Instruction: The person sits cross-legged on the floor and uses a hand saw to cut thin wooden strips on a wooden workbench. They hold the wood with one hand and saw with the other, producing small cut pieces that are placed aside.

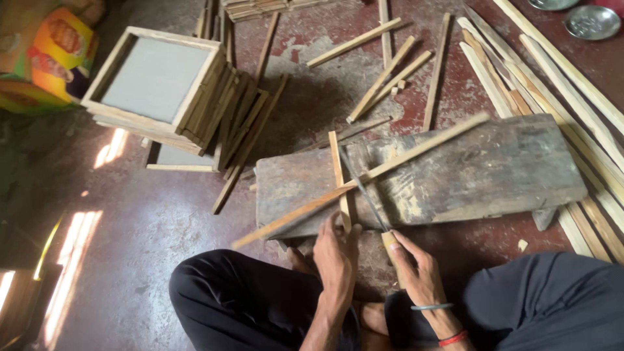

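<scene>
Head camera looked down at a worn grey wooden block point(468, 172) on the floor. Left hand point(337, 257) pinched a short pale wooden strip point(340, 179) upright across the block's near edge. Right hand point(416, 266) gripped a wooden-handled saw point(367, 195), closed around its handle, blade crossing a long diagonal strip point(403, 156) lying over the block.

Worn reddish-grey floor point(149, 227), sunlight patches point(78, 234) at eight o'clock, perhaps through a window; metal dishes point(591, 21) at one.
</scene>
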